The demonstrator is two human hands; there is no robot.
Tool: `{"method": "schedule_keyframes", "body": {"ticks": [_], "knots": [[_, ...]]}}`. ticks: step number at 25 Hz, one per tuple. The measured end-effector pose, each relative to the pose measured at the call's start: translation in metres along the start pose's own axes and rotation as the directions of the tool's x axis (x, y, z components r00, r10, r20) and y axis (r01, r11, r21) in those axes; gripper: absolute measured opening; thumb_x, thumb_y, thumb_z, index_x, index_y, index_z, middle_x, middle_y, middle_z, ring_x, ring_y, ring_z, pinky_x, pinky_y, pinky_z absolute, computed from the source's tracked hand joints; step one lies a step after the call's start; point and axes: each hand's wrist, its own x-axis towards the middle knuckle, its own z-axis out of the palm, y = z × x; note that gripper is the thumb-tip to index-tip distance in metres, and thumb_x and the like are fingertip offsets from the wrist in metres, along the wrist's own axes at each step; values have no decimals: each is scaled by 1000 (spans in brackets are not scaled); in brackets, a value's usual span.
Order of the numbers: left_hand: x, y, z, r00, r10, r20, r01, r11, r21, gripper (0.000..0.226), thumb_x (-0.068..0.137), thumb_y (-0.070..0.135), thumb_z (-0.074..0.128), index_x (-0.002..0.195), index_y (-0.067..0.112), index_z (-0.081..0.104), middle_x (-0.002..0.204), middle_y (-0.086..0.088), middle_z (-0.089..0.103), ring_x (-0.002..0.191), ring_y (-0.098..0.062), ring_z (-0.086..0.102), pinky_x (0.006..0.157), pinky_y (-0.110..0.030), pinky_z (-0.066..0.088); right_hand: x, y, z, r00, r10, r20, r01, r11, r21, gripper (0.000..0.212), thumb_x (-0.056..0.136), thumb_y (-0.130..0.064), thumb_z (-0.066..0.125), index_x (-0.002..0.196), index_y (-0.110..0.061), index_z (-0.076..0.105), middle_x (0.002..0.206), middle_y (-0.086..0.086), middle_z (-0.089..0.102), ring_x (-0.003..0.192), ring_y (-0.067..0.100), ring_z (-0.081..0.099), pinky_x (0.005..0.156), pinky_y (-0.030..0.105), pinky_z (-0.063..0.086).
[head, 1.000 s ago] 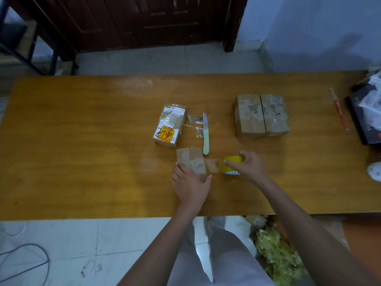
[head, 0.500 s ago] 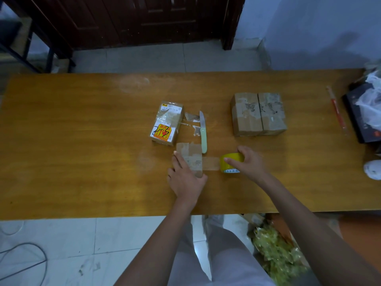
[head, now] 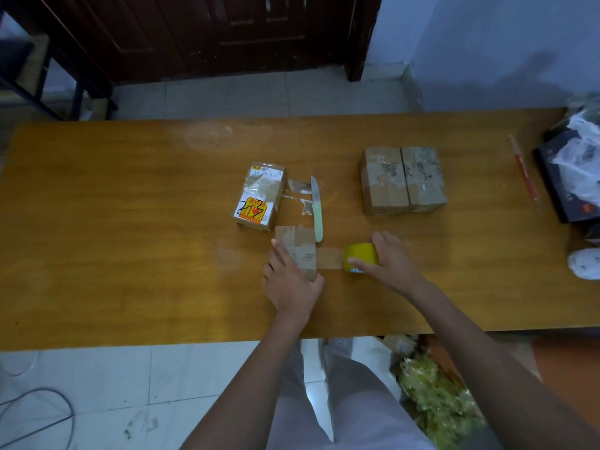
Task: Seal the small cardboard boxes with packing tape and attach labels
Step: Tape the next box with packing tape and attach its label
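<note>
Tape (head: 329,257) is stretching farther from the small box (head: 297,251), left hand (head: 290,284) pressing it flat, as right hand (head: 388,259) is gripping the roll (head: 361,254); sealing is underway.

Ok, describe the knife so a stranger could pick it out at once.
Start at the wooden table and find the labelled box with the orange sticker near its middle. Just right of it, among scraps of clear tape, lies the knife, blade pointing away from the person. Its pale green handle sets it apart; everything beside it is brown cardboard or tape.
</note>
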Motion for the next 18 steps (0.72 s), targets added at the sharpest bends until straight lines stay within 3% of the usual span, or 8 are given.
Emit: {"method": "schedule_keyframes", "body": {"ticks": [2,5,7,12,18], "knots": [[1,1,-1,1000,-9,13,9,1000,5,124,67,65,64,153,8,-3,140,-12,37,119,-29,41,91,-39,44,-3,2,-1,998,6,56,0,995,-104,67,64,-60,79,102,-17,43,98,1,45,90,17,44,70,35,43],[1,0,-2,999,-18,27,18,1000,5,124,67,65,63,153,9,-6,138,-12,38,118,-29,42,91,-39,44,-3,1,2,999,15,35,-7,974,-228,51,72,-24,80,106,-14,44,105,6,47,98,24,49,68,34,43],[0,2,-2,999,-37,34,37,999,15,124,68,65,64,153,10,-8,137,-13,38,117,-30,44,90,-40,45,-2,0,3,1000,18,-7,-19,969,-246,42,74,-10,73,104,-13,44,105,8,48,96,26,50,64,35,44],[1,5,-1,996,-72,45,71,997,32,125,68,64,66,152,10,-9,135,-15,38,114,-30,44,90,-40,45,-7,1,4,998,24,-50,-40,935,-351,33,80,-12,69,104,-14,47,103,5,49,87,23,54,54,32,41],[1,1,0,998,-59,29,59,998,-3,124,69,62,66,154,10,-8,135,-15,38,115,-31,43,91,-39,43,-11,9,-6,993,27,-119,-81,873,-481,32,76,-12,71,99,-14,49,97,3,52,85,20,53,53,28,31]]}}
